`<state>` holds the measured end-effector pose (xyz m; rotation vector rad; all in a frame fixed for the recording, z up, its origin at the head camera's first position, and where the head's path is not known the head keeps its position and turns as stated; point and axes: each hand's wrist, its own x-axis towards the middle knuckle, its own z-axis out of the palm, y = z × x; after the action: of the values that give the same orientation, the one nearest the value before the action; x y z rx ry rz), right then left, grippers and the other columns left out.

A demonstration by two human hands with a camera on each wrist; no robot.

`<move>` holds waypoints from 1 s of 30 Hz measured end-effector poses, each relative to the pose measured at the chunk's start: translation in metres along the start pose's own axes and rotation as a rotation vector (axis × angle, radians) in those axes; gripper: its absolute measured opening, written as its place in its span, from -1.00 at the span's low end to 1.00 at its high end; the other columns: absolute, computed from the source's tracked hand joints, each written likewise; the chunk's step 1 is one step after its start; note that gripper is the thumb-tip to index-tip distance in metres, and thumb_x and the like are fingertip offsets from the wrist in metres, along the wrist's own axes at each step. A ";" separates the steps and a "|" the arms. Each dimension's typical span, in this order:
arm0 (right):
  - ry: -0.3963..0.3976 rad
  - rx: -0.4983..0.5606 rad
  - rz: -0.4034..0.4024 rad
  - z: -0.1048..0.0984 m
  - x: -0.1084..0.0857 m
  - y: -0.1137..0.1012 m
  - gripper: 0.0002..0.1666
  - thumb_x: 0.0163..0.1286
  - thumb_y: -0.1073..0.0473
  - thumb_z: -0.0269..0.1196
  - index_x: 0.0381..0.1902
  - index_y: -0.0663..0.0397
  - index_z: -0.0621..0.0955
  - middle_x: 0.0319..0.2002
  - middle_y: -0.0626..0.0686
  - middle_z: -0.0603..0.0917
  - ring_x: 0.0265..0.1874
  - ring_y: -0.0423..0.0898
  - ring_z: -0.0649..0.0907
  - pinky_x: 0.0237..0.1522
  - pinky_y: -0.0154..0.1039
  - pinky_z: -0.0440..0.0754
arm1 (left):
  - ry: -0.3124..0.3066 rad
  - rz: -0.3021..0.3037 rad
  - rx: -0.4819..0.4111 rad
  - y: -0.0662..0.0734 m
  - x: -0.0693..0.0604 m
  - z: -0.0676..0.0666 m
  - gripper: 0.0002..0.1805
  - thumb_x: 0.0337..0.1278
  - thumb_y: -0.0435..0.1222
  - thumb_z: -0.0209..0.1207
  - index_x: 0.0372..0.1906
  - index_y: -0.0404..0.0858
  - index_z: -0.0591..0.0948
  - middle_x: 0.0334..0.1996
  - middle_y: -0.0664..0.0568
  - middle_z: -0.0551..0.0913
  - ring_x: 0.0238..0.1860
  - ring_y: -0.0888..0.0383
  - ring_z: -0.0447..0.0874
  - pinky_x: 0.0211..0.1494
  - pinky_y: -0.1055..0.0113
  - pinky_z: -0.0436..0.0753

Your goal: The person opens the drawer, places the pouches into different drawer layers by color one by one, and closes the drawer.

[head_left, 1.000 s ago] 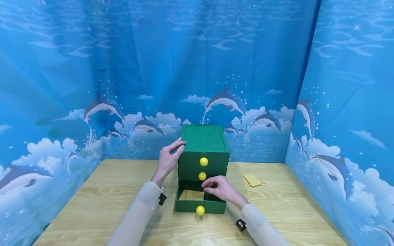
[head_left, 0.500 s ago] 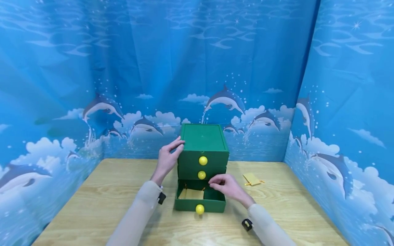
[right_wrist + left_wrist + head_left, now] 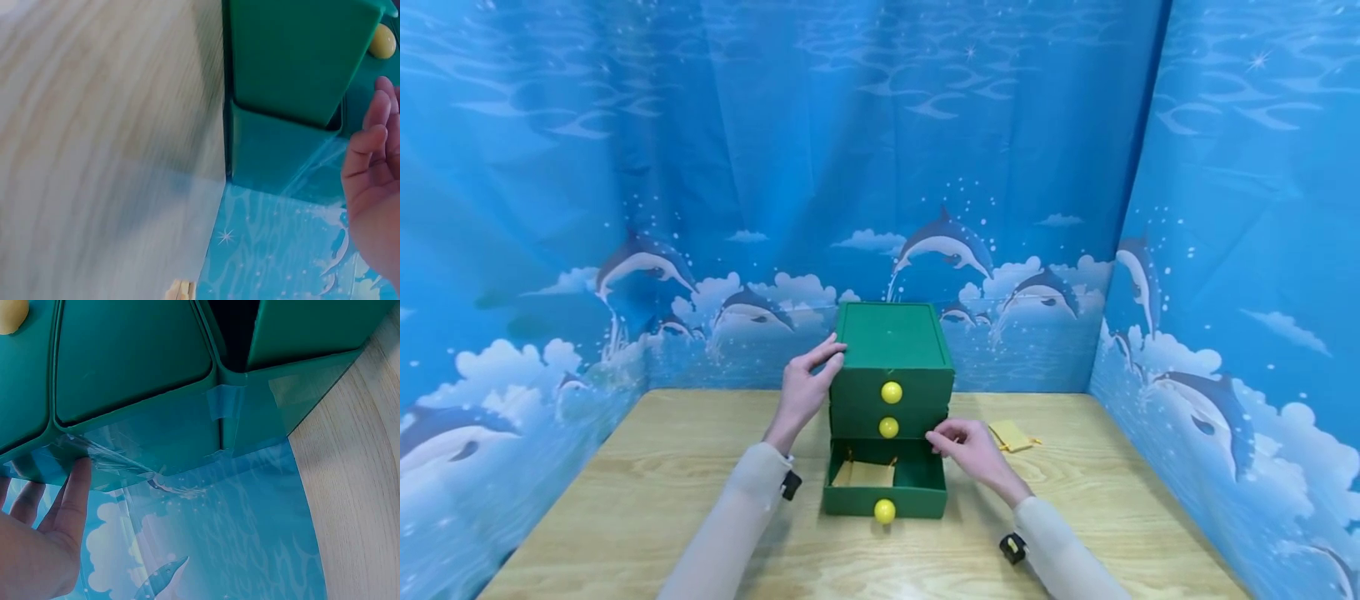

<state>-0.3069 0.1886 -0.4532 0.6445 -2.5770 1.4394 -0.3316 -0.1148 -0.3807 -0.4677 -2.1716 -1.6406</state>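
Note:
A green drawer cabinet (image 3: 895,335) with yellow round knobs stands on the table. Its bottom drawer (image 3: 917,502) is pulled out, and tan drawstring pouches (image 3: 872,475) lie in the drawer's left part. My left hand (image 3: 803,390) rests its fingers on the cabinet's upper left side; the left wrist view has the fingertips (image 3: 81,469) against that wall. Just right of the cabinet front, above the drawer's right edge, is my right hand (image 3: 976,457), its fingers loosely bent with nothing between them. Another yellow pouch (image 3: 1011,434) lies on the table behind it, partly covered.
The two upper drawers, with a top knob (image 3: 891,392) and a middle knob (image 3: 889,427), are pushed in. Wooden table (image 3: 700,475) surface surrounds the cabinet. Blue dolphin-print curtains (image 3: 760,167) hang behind and at both sides.
My right hand has drawn away from the pouches in the drawer, moving right to beside the cabinet. My left hand stays at the cabinet's side.

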 end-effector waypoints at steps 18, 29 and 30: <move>0.106 0.055 0.159 -0.026 0.004 0.021 -0.70 0.39 -0.02 0.28 -0.21 0.12 0.70 -0.38 0.06 0.73 -0.45 -0.07 0.66 -0.51 -0.29 0.59 | -0.009 0.007 -0.012 0.000 0.000 0.000 -0.57 0.36 0.08 0.10 0.17 -0.01 0.63 0.40 0.13 0.40 0.44 0.09 0.31 0.38 -0.14 0.39; -0.031 -0.029 0.157 -0.039 0.004 0.042 -0.71 0.35 0.18 0.30 -0.08 0.29 0.67 -0.25 0.16 0.72 -0.35 0.01 0.65 -0.49 -0.26 0.61 | -0.014 -0.008 -0.001 0.000 0.000 -0.001 -0.57 0.36 0.08 0.09 0.19 0.01 0.62 0.42 0.10 0.39 0.47 0.10 0.26 0.40 -0.06 0.39; -0.042 -0.037 0.161 -0.040 0.004 0.044 -0.72 0.35 0.19 0.30 -0.08 0.29 0.67 -0.24 0.14 0.73 -0.33 -0.03 0.65 -0.45 -0.23 0.64 | -0.016 -0.008 -0.001 0.000 0.000 -0.001 -0.57 0.37 0.08 0.09 0.19 0.01 0.62 0.42 0.10 0.39 0.47 0.10 0.25 0.41 -0.06 0.39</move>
<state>-0.3328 0.2410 -0.4649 0.4767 -2.7377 1.4329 -0.3314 -0.1158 -0.3807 -0.4746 -2.1862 -1.6478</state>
